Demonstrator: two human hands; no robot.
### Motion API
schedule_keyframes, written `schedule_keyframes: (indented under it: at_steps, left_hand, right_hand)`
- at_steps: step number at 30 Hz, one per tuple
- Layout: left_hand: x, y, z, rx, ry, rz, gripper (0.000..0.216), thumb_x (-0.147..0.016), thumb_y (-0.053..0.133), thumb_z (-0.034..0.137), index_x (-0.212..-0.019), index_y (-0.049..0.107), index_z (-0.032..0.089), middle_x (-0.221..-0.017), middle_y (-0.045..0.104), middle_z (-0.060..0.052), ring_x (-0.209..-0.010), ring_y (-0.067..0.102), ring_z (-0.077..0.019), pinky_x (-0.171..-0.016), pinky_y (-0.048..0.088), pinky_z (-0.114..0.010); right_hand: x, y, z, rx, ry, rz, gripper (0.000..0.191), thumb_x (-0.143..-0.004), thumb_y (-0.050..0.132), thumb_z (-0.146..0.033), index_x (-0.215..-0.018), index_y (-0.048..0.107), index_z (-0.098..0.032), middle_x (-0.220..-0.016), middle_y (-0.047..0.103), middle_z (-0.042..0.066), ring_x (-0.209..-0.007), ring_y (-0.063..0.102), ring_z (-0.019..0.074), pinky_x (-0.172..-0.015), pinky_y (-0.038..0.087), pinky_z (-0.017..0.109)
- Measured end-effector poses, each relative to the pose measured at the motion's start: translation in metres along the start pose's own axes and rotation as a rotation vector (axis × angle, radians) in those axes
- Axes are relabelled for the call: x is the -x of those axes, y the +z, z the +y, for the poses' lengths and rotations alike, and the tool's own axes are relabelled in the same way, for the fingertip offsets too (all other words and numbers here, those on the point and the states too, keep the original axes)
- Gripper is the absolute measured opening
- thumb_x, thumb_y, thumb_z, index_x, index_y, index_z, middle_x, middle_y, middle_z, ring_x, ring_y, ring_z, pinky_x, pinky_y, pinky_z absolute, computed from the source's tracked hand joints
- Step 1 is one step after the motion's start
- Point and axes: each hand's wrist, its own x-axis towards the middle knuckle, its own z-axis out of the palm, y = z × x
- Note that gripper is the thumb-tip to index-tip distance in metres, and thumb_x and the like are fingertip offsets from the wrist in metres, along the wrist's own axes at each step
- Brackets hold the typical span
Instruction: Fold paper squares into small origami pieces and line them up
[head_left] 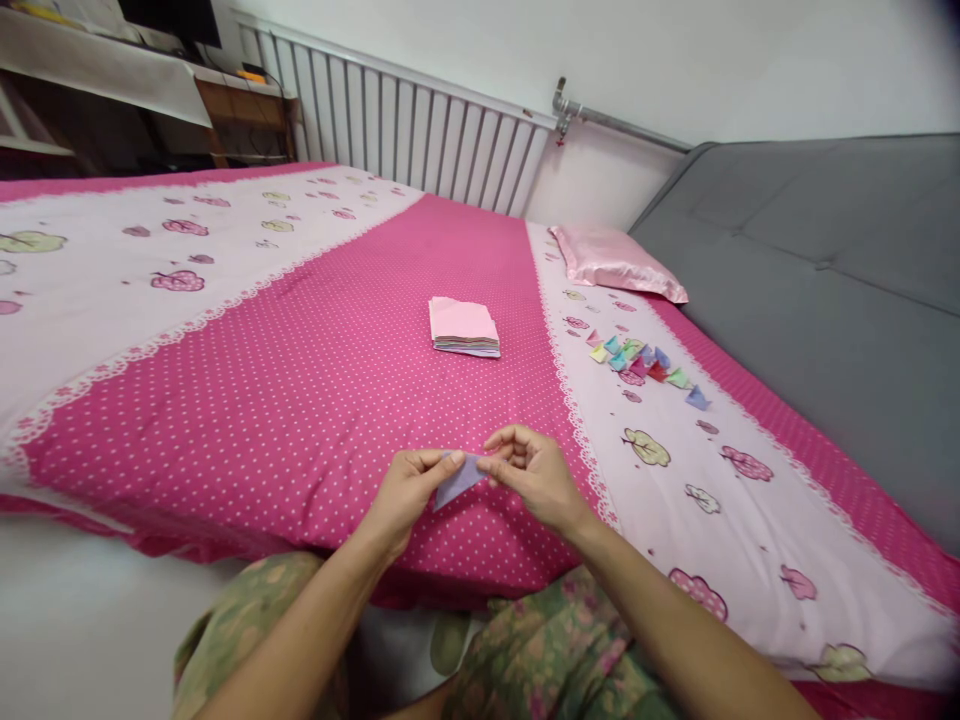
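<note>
One lavender paper piece point(457, 481), folded to a triangular shape with its point directed down, is held in the air over the near edge of the bed point(300, 380), well in front of the paper stack point(464, 327).

**Hold.** The left hand point(406, 496) pinches the left upper corner, with its grip narrow between thumb and fingertips. The right hand point(531, 475) pinches the right upper edge in the same way, its spare fingers curled clear. Both grips are closed on the paper, and neither hand touches the bed.

**Step in hand (judgement).** A fold is being formed or pressed along the upper edge. The piece looks part-folded when compared with the small finished shapes.

**Requirement for the next move (judgement).** Keep the edges aligned before applying pressure. Run one fingertip along the crease while the other grip steadies the piece. The paper is thin and light, so it will buckle if pinched unevenly.

**Appearance.** Pale lavender, matt and flat, with one sharp lower point. Its upper edge is partly hidden by the fingers.

**Surroundings, relative to the paper stack.**
- The stack is pink on top, with mixed colours at its edges, and lies flat on the bed.
- A cluster of folded pieces point(645, 362) in several colours lies to the right of the stack.
- A pink pillow point(615, 262) lies behind and to the right of the stack.
- A white radiator point(405, 125) stands well behind it.
</note>
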Motion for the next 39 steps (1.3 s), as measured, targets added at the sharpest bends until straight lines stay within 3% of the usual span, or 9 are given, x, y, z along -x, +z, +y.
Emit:
schedule_keyframes:
  at_steps: [4, 10, 14, 17, 22, 27, 33, 39]
  left_hand:
    - [-0.001, 0.000, -0.001, 0.071, -0.028, 0.006, 0.030, -0.066, 0.066, 0.042, -0.061, 0.068, 0.012, -0.048, 0.058, 0.000, -0.042, 0.041, -0.0065, -0.044, 0.028, -0.019]
    - [-0.001, 0.000, -0.003, 0.144, -0.040, -0.016, 0.027, -0.072, 0.062, 0.038, -0.070, 0.070, 0.012, -0.058, 0.065, -0.005, -0.051, 0.054, -0.0110, -0.053, 0.039, -0.022]
    - [-0.002, 0.001, -0.004, 0.235, -0.032, 0.023, 0.025, -0.073, 0.062, 0.036, -0.076, 0.070, 0.012, -0.063, 0.068, -0.005, -0.054, 0.056, -0.0113, -0.057, 0.042, -0.022]
    - [-0.002, 0.005, -0.007, 0.292, 0.002, 0.060, 0.023, -0.072, 0.063, 0.034, -0.077, 0.070, 0.013, -0.065, 0.068, -0.004, -0.056, 0.057, -0.0113, -0.061, 0.043, -0.022]
    - [-0.002, 0.012, -0.010, 0.314, 0.015, 0.031, 0.020, -0.071, 0.064, 0.033, -0.075, 0.070, 0.014, -0.070, 0.069, -0.005, -0.060, 0.059, -0.0121, -0.064, 0.044, -0.023]
    - [-0.001, 0.010, -0.009, 0.225, 0.053, 0.036, 0.020, -0.072, 0.063, 0.033, -0.076, 0.071, 0.014, -0.068, 0.068, -0.004, -0.061, 0.058, -0.0120, -0.063, 0.043, -0.023]
    - [0.002, 0.006, 0.001, 0.050, 0.125, 0.173, 0.016, -0.064, 0.070, 0.030, -0.065, 0.070, 0.014, -0.056, 0.064, -0.001, -0.053, 0.054, -0.0102, -0.055, 0.040, -0.021]
    - [0.002, 0.007, 0.006, 0.004, 0.047, 0.194, 0.020, -0.059, 0.073, 0.032, -0.066, 0.069, 0.014, -0.050, 0.061, 0.000, -0.042, 0.047, -0.0070, -0.046, 0.035, -0.019]
  right_hand:
    - [0.000, -0.002, -0.002, -0.025, 0.014, -0.015, 0.026, -0.065, 0.069, -0.030, -0.083, 0.057, -0.016, -0.057, 0.060, -0.003, -0.053, 0.062, 0.0126, -0.051, 0.046, 0.023]
    - [-0.002, -0.004, -0.005, -0.024, 0.027, 0.004, 0.025, -0.069, 0.065, -0.035, -0.084, 0.058, -0.015, -0.059, 0.060, -0.001, -0.055, 0.062, 0.0126, -0.048, 0.044, 0.021]
    - [-0.002, 0.000, -0.001, -0.062, 0.042, -0.006, 0.030, -0.072, 0.063, -0.037, -0.092, 0.056, -0.016, -0.071, 0.062, 0.000, -0.062, 0.062, 0.0119, -0.057, 0.047, 0.023]
    - [-0.001, 0.006, 0.008, -0.086, 0.027, -0.069, 0.027, -0.070, 0.066, -0.034, -0.087, 0.057, -0.016, -0.081, 0.064, 0.003, -0.074, 0.062, 0.0134, -0.069, 0.047, 0.026]
    - [-0.001, 0.011, 0.016, -0.111, 0.046, -0.062, 0.026, -0.066, 0.068, -0.035, -0.081, 0.060, -0.015, -0.079, 0.065, 0.003, -0.069, 0.061, 0.0130, -0.066, 0.047, 0.026]
    - [-0.002, 0.009, 0.008, -0.075, 0.086, -0.032, 0.028, -0.062, 0.070, -0.037, -0.075, 0.063, -0.013, -0.067, 0.063, 0.001, -0.058, 0.056, 0.0105, -0.058, 0.044, 0.024]
    - [-0.003, 0.004, 0.002, -0.093, 0.105, -0.026, 0.028, -0.060, 0.071, -0.039, -0.064, 0.060, -0.014, -0.057, 0.059, -0.001, -0.049, 0.051, 0.0086, -0.050, 0.041, 0.022]
    - [-0.004, 0.002, 0.003, -0.091, 0.096, 0.008, 0.027, -0.059, 0.073, -0.037, -0.069, 0.063, -0.014, -0.060, 0.061, 0.000, -0.052, 0.053, 0.0096, -0.054, 0.043, 0.022]
